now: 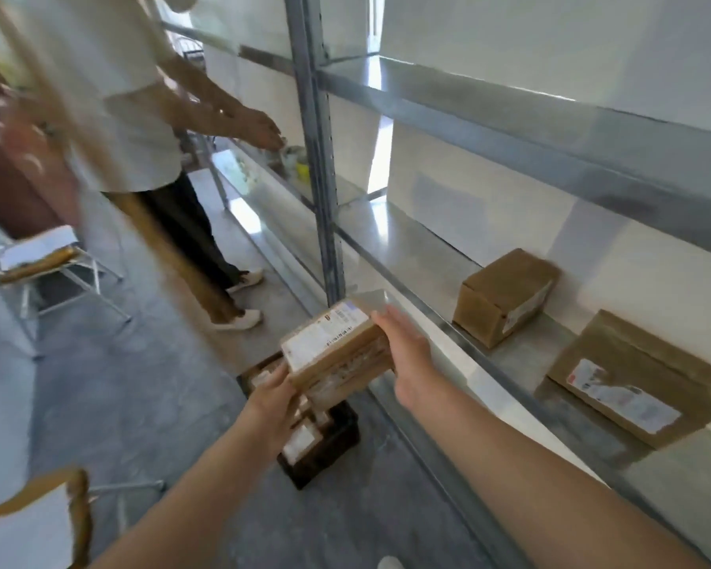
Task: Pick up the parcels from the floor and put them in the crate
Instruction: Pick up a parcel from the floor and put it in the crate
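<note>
A brown cardboard parcel (337,347) with a white label on top hangs in the air between my two hands. My left hand (274,398) grips its near left end. My right hand (403,351) holds its right side, fingers wrapped round the far edge. Directly below it on the floor stands a dark crate (329,449) with several labelled parcels inside, partly hidden by the held parcel and my left hand.
A metal shelving rack (321,166) runs along the right; its low shelf carries two more brown parcels (505,295) (633,379). Another person (148,129) stands at the left by the rack. Folding chairs (58,264) stand at the left on the grey floor.
</note>
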